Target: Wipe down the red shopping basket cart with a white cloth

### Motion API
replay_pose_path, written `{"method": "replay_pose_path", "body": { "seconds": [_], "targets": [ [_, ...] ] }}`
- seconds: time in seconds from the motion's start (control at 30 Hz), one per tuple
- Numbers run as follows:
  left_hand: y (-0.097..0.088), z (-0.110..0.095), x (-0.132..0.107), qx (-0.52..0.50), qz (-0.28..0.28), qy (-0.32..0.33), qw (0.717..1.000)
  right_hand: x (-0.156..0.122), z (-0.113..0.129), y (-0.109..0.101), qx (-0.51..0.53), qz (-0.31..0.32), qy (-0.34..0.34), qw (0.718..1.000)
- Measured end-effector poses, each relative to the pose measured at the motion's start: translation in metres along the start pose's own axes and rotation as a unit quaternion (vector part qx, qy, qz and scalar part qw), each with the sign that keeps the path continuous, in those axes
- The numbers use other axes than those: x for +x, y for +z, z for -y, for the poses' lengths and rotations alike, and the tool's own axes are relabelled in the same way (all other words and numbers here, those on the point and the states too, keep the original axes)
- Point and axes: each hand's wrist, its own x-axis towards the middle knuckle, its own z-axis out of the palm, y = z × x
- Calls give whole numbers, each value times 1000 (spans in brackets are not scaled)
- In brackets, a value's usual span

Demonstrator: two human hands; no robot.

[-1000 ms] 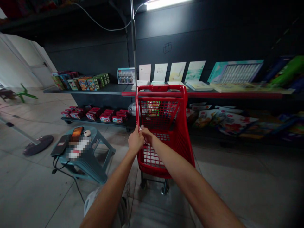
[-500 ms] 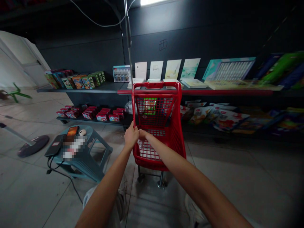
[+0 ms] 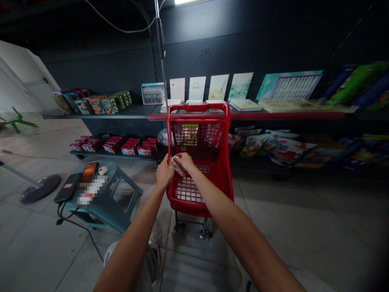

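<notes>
A small red shopping cart (image 3: 212, 170) stands on the tiled floor right in front of me, with a green packet showing through its far mesh wall. My left hand (image 3: 164, 175) is closed on the cart's left rim. My right hand (image 3: 183, 161) sits beside it over the same rim, fingers closed on a small whitish thing (image 3: 175, 167) that looks like a cloth or wipe; I cannot make it out for sure. Both forearms reach forward from the bottom of the view.
A teal plastic stool (image 3: 121, 194) with phones and a cable stands at my left. A dark shelf (image 3: 127, 115) holds boxed toys, cards and packets behind the cart. A fan base (image 3: 35, 188) lies far left; a metal pole (image 3: 161, 52) rises behind the cart.
The view has drifted so that the cart sits slightly further left and away. My right hand has risen a little above the rim, beside my left hand.
</notes>
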Motion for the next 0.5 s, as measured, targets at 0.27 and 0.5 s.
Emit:
{"method": "replay_pose_path", "body": {
  "seconds": [0.27, 0.5],
  "targets": [
    [-3, -3, 0, -8, 8, -2, 1000, 15, -1, 5, 4, 0, -49, 999],
    [0, -4, 3, -9, 4, -10, 1000, -11, -16, 21, -47, 246, 31, 968]
  ]
}}
